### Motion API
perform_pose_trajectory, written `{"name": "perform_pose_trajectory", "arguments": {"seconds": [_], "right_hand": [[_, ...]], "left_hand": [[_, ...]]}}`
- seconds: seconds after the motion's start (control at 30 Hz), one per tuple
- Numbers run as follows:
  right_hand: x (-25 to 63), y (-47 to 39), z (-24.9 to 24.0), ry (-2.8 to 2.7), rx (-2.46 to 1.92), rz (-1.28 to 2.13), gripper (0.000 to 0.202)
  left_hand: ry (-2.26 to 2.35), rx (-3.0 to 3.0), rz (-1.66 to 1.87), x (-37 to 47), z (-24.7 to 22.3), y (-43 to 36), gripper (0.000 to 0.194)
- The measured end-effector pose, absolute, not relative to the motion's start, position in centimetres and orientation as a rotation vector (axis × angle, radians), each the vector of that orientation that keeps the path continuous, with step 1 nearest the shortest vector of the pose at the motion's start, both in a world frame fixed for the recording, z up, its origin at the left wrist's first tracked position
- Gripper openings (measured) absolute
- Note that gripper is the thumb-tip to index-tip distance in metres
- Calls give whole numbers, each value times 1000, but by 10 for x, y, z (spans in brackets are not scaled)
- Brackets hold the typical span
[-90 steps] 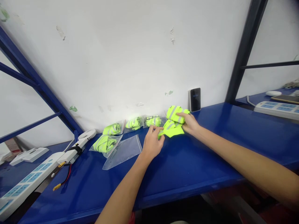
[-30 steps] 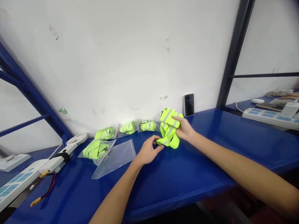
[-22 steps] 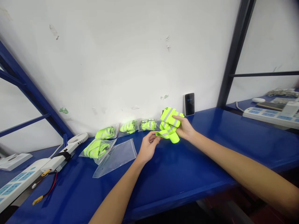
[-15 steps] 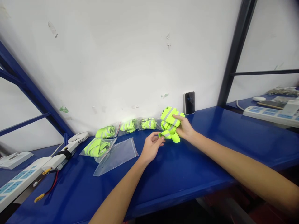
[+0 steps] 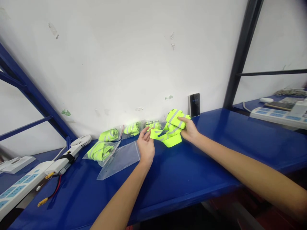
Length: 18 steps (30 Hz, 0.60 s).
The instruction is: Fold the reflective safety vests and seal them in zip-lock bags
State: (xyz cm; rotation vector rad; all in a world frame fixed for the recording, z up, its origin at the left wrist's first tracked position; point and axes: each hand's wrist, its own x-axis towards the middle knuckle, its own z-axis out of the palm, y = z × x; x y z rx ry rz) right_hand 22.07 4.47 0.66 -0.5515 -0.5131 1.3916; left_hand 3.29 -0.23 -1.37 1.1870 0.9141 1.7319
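A neon-yellow reflective strap (image 5: 177,118) with grey bands is bunched in my right hand (image 5: 190,129), whose thumb presses on the folded part. From that bundle a loose length runs left to my left hand (image 5: 146,145), and its fingers touch the strap's left loop. How firmly the left fingers close on it is partly hidden. Both hands are above the table. Left of them an empty clear zip bag (image 5: 120,161) lies flat. Clear bags with similar yellow straps, such as one bagged strap (image 5: 100,151), lie around it and along the wall.
A phone-like device (image 5: 194,104) leans against the white wall. On the left of the blue table (image 5: 182,182) are a small white fan (image 5: 81,140), a power strip (image 5: 20,185) and a cable with yellow connectors (image 5: 43,202). Another power strip (image 5: 275,115) lies at the right.
My left hand has moved left, drawing the loose part of the strap out into a wider loop. My right hand stays nearly in place with the bundle.
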Motion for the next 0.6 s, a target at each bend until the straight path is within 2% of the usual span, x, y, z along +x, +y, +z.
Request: {"name": "perform_pose_trajectory", "arguments": {"seconds": [0.3, 0.47, 0.6], "right_hand": [[225, 40, 18, -525, -526, 1400, 31], [225, 40, 18, -546, -497, 1453, 30], [225, 44, 12, -540, -523, 1425, 27]], "left_hand": [[899, 1497, 1548, 32, -16, -3, 30], [1304, 2068, 1324, 25, -21, -4, 37], [1286, 2496, 1213, 23, -19, -8, 38]]}}
